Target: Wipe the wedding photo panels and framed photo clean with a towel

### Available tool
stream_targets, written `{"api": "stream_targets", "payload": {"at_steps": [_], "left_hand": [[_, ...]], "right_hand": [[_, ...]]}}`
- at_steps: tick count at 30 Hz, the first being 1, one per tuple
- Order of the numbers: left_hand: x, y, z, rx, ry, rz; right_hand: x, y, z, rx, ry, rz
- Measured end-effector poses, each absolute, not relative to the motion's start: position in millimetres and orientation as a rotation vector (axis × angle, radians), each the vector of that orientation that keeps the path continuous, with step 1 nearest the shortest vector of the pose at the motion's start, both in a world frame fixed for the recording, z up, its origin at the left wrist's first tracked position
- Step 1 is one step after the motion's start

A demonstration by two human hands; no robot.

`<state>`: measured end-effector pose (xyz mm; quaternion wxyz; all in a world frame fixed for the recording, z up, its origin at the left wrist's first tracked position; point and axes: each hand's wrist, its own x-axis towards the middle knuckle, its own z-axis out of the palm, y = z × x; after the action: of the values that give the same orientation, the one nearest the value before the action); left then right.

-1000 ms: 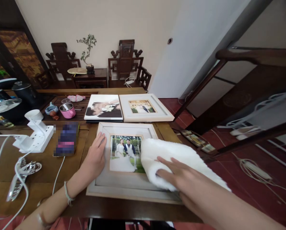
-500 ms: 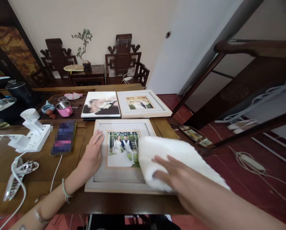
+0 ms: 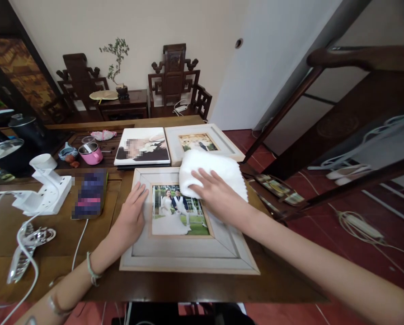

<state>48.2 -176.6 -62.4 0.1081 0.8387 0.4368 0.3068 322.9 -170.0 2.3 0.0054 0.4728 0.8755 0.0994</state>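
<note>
A pale wooden picture frame lies flat on the table, holding a photo of a couple in wedding clothes. My left hand rests along its left border, fingers stretched over the edge; the thumb is hidden. A folded white cloth is under my right hand, whose fingers press and hold it at the frame's upper right part. The cloth covers that corner and a bit of the photo. It also overlaps the near edge of a second picture frame behind.
Beside the second frame lies a white photo panel. Left are a phone, a white power strip with cables, a clear hair claw and a pink cup. A dark wooden chair stands right.
My right hand has slid the cloth up and away from me, from the frame's lower right to its upper right. The lower right corner now shows. My left hand has stayed put.
</note>
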Motion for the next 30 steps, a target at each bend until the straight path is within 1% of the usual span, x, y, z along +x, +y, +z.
{"api": "stream_targets", "payload": {"at_steps": [2, 5, 9, 12, 14, 16, 21, 24, 27, 30], "left_hand": [[47.3, -175.7, -62.4, 2.492, 1.253, 0.925], [47.2, -174.9, -63.1, 2.512, 1.235, 0.946], [47.8, -174.1, -65.0, 2.503, 1.273, 0.942], [47.8, -174.6, -64.6, 2.506, 1.277, 0.924], [47.9, -175.8, -63.4, 2.509, 1.268, 0.900], [48.1, -177.3, -62.1, 2.501, 1.273, 0.880], [47.7, -178.4, -62.5, 2.509, 1.261, 0.863], [46.0, -177.0, -63.8, 2.517, 1.235, 0.921], [45.3, -176.4, -64.3, 2.504, 1.230, 0.943], [47.3, -177.3, -65.1, 2.476, 1.280, 0.921]], "right_hand": [[319.5, -177.4, -1.1, 1.394, 2.748, 0.290], [315.3, -215.7, -0.3, 1.312, 2.769, 0.183], [311.2, -279.1, 14.6, 1.195, 2.892, 0.027], [306.4, -294.5, 21.4, 1.200, 2.904, -0.102], [302.5, -281.0, 17.2, 1.286, 2.845, -0.158], [299.3, -254.2, 8.3, 1.381, 2.782, -0.137], [294.0, -187.3, -7.3, 1.485, 2.806, 0.147], [290.3, -176.7, -7.6, 1.405, 2.828, 0.159], [288.8, -194.8, -3.6, 1.268, 2.852, -0.025], [291.2, -232.3, 4.9, 1.174, 2.880, -0.331]]}}
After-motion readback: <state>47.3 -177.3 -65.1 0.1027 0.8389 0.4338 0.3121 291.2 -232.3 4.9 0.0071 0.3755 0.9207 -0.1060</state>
